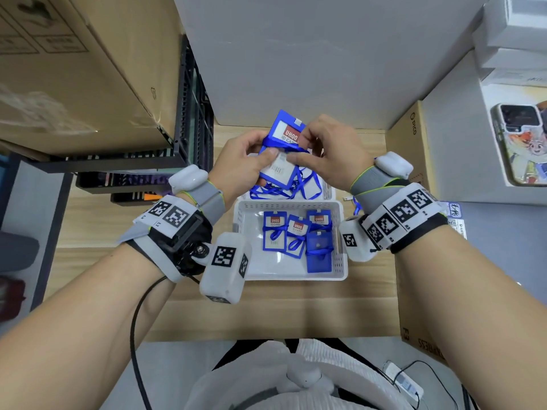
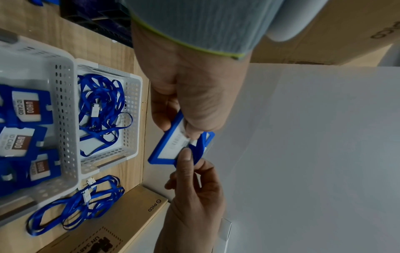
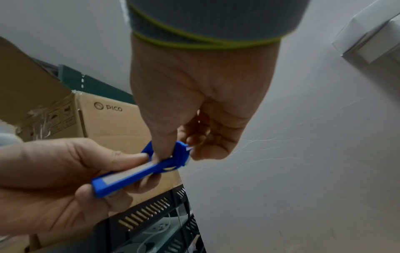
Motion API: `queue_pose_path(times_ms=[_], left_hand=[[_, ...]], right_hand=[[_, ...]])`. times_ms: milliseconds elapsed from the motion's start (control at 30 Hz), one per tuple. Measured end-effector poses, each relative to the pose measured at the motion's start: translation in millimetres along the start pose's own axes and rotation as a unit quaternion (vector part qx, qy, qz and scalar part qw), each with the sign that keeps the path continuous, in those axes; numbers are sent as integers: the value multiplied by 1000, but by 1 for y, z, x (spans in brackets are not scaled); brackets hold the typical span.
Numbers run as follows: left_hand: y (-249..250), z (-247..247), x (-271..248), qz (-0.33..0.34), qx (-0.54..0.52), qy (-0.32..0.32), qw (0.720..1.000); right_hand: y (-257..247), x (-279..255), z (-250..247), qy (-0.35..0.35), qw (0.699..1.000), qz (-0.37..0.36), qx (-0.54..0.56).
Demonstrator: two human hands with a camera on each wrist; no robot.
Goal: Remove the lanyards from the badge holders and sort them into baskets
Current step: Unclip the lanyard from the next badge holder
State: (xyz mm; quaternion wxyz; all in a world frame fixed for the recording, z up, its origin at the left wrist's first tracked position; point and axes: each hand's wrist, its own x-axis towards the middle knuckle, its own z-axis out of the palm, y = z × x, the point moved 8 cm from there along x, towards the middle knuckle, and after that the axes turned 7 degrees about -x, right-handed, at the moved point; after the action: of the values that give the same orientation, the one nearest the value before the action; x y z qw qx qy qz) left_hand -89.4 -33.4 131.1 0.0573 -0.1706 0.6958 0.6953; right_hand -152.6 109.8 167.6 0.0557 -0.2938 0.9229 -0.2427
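Observation:
I hold a blue badge holder (image 1: 279, 170) in the air above the far white basket (image 1: 327, 192). A blue lanyard (image 1: 281, 145) is wound across its middle. My left hand (image 1: 262, 162) grips the holder's lower part, thumb on its front. My right hand (image 1: 299, 147) pinches the lanyard at the wrap. In the left wrist view the left hand (image 2: 176, 130) clamps the holder (image 2: 166, 149). The right wrist view has the right hand (image 3: 173, 150) on the lanyard knot (image 3: 179, 155). Loose lanyards (image 2: 101, 106) fill the far basket. The near basket (image 1: 291, 205) contains several badge holders (image 1: 273, 232).
More loose blue lanyards (image 2: 73, 203) lie on the wooden table to the right of the baskets. Cardboard boxes (image 1: 74, 69) and black crates (image 1: 192, 119) stand on the left, a PICO box (image 1: 411, 161) on the right. A phone (image 1: 521, 143) lies on a white box.

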Motion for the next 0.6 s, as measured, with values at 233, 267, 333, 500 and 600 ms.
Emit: queue_pose_path(times_ms=[233,267,333,500,600], left_hand=[[-1,-5,1,-1,16,-1,1000],[-1,-7,1,-1,16,0,1000],[-2,-12,0,0,13,8,1000],[7,-18,-1,16,15,-2,1000],[12,-16,-3,16,46,-36,998]], right_hand=[[11,-2,-4,54,995,62,49],[14,-2,-4,48,993,68,86],[22,-2,-2,33,987,82,137],[35,-2,3,-6,994,109,-3],[41,0,1,19,989,138,42]])
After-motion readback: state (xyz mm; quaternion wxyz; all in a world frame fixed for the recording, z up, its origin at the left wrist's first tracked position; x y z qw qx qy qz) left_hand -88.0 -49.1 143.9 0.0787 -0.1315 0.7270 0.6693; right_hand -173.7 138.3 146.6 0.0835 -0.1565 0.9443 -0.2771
